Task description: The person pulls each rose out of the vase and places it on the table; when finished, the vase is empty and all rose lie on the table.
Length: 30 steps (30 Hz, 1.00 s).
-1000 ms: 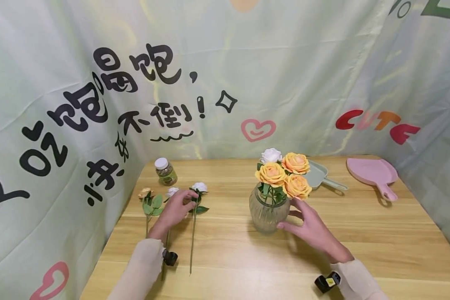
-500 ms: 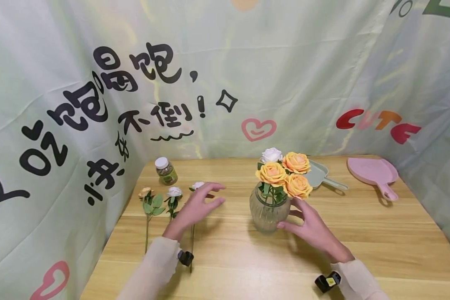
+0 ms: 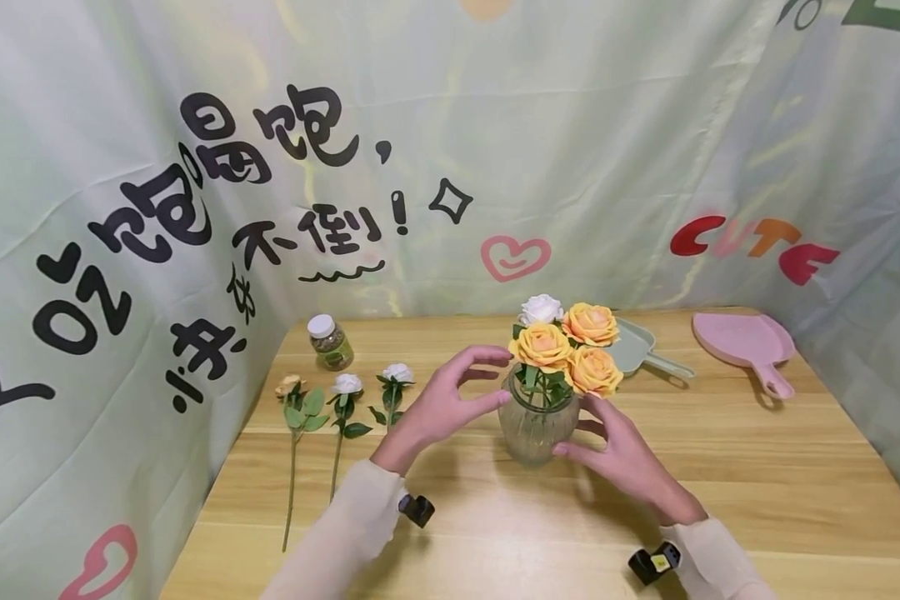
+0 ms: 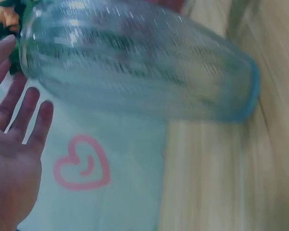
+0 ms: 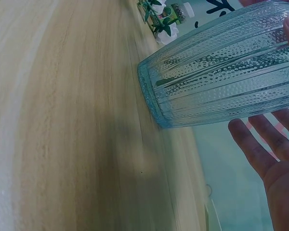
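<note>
Evidently, the right hand (image 3: 618, 450) is cupping the vase (image 3: 534, 435) on the tabletop (image 3: 547, 542) (presumably steadying it beneath top-heavy roses (image 3: 595, 371)), while the left hand (image 3: 444, 404) is hovering beside the vase's rim, fingers spread, gripping nothing.

Pale green printed cloth (image 3: 570, 150) behind a wood-grain table (image 3: 525, 542)

On the wooden worktop (image 3: 720, 458), at the back left, there stands a small jar (image 3: 333, 346) with a white lid (image 3: 320, 325) and a green label; at the back right lie a pale green pan (image 3: 633, 350), which is partly hidden, and, farther right, a pink pan (image 3: 742, 338); behind all of them hangs a light green cloth (image 3: 600, 167), which carries black lettering (image 3: 171, 200), a pink heart (image 3: 516, 259) and the colourful word "CUTE" (image 3: 771, 239).
</note>
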Each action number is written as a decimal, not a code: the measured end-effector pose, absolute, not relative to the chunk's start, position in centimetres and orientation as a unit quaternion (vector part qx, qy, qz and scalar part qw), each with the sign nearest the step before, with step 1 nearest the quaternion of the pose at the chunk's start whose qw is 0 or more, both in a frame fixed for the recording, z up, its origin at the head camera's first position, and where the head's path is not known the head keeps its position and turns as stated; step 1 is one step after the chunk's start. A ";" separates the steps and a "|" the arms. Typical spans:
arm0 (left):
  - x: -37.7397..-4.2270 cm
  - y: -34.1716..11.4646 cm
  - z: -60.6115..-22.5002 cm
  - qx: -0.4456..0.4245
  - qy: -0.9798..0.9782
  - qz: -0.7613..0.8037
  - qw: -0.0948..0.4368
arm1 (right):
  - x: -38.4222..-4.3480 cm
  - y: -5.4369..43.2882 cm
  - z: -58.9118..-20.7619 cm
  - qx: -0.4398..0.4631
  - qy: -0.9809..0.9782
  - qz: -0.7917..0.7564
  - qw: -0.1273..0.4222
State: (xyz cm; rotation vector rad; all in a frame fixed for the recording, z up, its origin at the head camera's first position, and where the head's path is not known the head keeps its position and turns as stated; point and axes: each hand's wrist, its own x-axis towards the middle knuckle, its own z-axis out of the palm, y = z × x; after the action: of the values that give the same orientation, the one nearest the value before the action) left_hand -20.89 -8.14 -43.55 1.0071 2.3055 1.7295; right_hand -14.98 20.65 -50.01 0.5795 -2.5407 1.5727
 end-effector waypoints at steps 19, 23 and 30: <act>-19.8 -4.1 -41.5 0.379 0.798 0.457 -0.107 | -14.9 20.8 -50.2 0.208 -0.817 0.535 0.059; -19.8 -4.0 -41.5 0.385 0.795 0.450 -0.132 | -14.8 20.7 -50.2 0.206 -0.818 0.534 0.056; -20.2 -5.0 -41.0 0.386 0.759 0.484 -0.201 | -15.0 20.6 -50.2 0.210 -0.811 0.543 0.058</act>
State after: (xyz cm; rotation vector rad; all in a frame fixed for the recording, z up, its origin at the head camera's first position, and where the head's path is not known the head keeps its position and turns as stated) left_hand -20.20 -4.99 -40.99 1.3975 2.7483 1.7503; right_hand -15.00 20.60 -50.16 0.6358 -2.4592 1.6455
